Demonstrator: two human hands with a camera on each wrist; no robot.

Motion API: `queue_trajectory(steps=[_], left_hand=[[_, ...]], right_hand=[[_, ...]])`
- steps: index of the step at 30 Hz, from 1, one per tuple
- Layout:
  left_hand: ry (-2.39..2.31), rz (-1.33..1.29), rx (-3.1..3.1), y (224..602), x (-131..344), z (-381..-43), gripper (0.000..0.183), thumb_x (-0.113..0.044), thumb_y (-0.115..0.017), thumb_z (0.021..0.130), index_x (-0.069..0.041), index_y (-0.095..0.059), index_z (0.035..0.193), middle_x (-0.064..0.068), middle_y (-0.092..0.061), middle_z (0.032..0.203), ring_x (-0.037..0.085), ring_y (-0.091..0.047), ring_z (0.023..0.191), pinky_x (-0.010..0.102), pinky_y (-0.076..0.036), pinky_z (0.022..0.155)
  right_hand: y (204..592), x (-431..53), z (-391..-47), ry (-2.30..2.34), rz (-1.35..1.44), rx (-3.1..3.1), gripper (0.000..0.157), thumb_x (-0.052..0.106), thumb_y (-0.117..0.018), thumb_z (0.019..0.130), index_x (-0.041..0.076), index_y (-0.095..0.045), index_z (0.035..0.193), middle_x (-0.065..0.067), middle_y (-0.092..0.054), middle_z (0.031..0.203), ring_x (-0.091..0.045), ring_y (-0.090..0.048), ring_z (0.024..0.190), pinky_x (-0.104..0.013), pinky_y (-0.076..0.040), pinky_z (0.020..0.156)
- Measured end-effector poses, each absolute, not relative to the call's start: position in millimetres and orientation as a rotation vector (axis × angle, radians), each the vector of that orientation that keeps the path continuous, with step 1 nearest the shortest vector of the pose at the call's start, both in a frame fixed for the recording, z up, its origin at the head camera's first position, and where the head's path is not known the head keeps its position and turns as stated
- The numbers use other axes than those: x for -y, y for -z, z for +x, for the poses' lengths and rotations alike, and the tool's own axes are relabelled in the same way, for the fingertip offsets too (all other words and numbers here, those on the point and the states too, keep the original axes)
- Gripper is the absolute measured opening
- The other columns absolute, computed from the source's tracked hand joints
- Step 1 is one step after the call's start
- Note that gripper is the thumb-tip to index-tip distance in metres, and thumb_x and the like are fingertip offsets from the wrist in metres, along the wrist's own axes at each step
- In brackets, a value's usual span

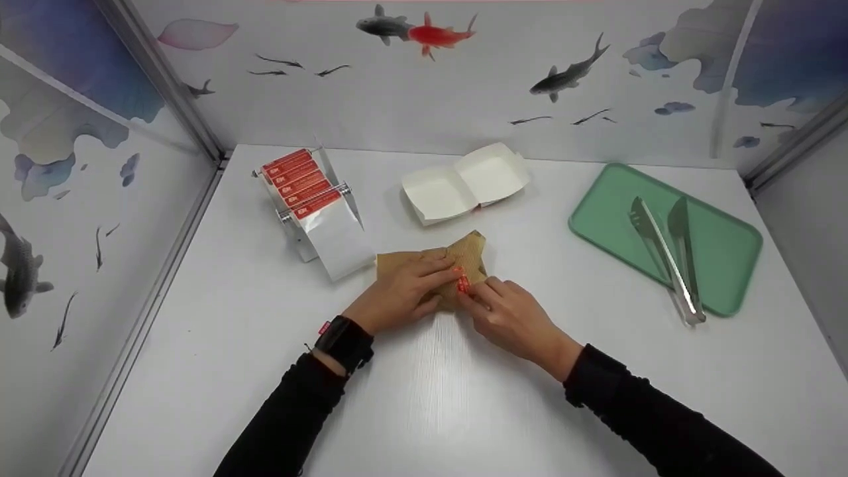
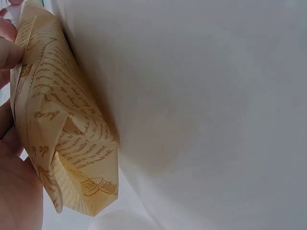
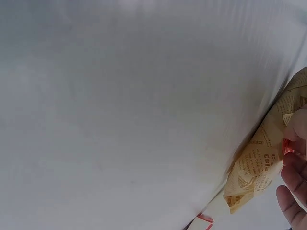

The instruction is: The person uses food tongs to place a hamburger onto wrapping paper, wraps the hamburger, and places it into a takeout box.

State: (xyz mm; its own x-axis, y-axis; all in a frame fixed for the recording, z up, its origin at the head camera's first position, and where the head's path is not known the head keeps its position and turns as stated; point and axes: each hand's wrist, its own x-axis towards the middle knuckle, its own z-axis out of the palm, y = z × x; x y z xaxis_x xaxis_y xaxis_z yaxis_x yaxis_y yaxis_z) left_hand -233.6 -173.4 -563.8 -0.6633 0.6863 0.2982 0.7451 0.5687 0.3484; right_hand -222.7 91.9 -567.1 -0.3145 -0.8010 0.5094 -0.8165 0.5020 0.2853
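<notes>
A brown printed paper-wrapped packet point(image 1: 469, 248) lies on the white table between the two hands. My left hand point(image 1: 405, 290) rests on its left part, fingers stretched across the top. At the packet's right side, my right hand point(image 1: 513, 319) pinches a red sticker point(image 1: 463, 284) against the paper. Folded ends of the packet point(image 2: 62, 91) show in the left wrist view, one of them gaping a little. The right wrist view catches the sticker point(image 3: 286, 146) partly covered by fingers, with the packet point(image 3: 254, 167) beneath. What the paper wraps is hidden.
Behind the left hand stands a label dispenser point(image 1: 338, 242) with a strip of red stickers. An opened white box point(image 1: 437, 192) lies at the back middle. Metal tongs point(image 1: 666, 255) rest on a green tray point(image 1: 603, 199) at the right, their end overhanging its front edge.
</notes>
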Motion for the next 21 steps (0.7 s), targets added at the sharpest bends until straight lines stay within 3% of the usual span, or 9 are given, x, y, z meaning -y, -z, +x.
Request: queue_trajectory(steps=[8, 15, 21], left_hand=[[0.773, -1.163, 2.732, 562.2, 172.6, -232.7, 0.052, -0.018, -0.068, 0.105, -0.016, -0.058, 0.156, 0.009, -0.053, 0.164, 0.027, -0.047, 0.156, 0.044, -0.032, 0.132], [0.819, -1.132, 2.760, 560.5, 173.1, -231.6, 0.053, -0.019, -0.069, 0.105, -0.018, -0.057, 0.156, 0.008, -0.052, 0.165, 0.027, -0.046, 0.157, 0.044, -0.031, 0.132], [0.819, -1.128, 2.775, 561.5, 173.6, -232.4, 0.052, -0.021, -0.069, 0.105, -0.018, -0.057, 0.156, 0.008, -0.051, 0.166, 0.027, -0.045, 0.157, 0.044, -0.032, 0.132]], right_hand=[[574.2, -98.8, -219.7, -0.052, 1.334, 2.181, 0.038, 0.025, -0.091, 0.083, 0.014, -0.082, 0.118, -0.004, -0.071, 0.107, -0.022, -0.062, 0.085, -0.030, -0.053, 0.061], [574.2, -100.4, -216.7, -0.050, 1.328, 2.294, 0.032, 0.023, -0.084, 0.092, 0.016, -0.081, 0.123, -0.005, -0.071, 0.112, -0.024, -0.066, 0.092, -0.032, -0.055, 0.063], [575.3, -100.2, -216.2, -0.074, 1.309, 2.354, 0.027, 0.020, -0.084, 0.093, 0.016, -0.083, 0.119, -0.005, -0.073, 0.110, -0.024, -0.066, 0.088, -0.033, -0.055, 0.061]])
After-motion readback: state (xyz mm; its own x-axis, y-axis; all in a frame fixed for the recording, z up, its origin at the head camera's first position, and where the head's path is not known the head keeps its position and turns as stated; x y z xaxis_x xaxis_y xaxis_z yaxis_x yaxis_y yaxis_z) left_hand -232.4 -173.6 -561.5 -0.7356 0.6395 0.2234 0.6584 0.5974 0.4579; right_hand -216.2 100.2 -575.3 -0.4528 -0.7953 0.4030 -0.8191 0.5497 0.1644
